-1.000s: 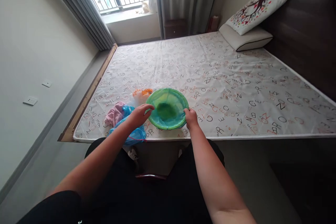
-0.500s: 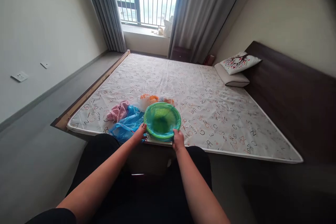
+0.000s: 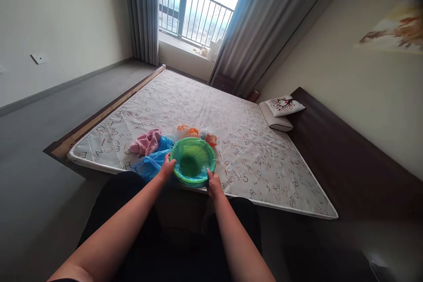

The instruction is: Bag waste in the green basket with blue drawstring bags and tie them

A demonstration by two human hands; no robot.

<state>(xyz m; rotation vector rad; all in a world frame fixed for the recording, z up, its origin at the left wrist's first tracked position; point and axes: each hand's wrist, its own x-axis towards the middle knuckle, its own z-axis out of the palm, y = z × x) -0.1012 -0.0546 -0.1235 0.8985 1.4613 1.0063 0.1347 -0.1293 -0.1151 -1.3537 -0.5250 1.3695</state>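
Note:
A round green bin [image 3: 189,141], lined with a thin see-through blue bag, sits at the mattress's near edge with its mouth tilted toward me. My left hand [image 3: 167,168] is closed on the left side of its rim, thumb on top. On the right side, my right hand [image 3: 214,183] grips the rim the same way. Just left of the bin lie a crumpled blue plastic bag [image 3: 152,164] and a pink cloth [image 3: 146,142]. Behind it are clear bags with orange print [image 3: 187,131]. The fingers under the rim are hidden.
The bed's mattress [image 3: 257,158] carries a letter print. A white pillow with a tree pattern [image 3: 284,106] lies on a beige cushion [image 3: 269,116] near the dark headboard [image 3: 343,136]. A wooden frame edge [image 3: 109,112] runs along the left; grey curtains [image 3: 145,13] flank the window.
My view has turned and tilted, so the room appears shifted. Both hands keep their hold on the bin's rim; more of the orange-printed bags shows behind it.

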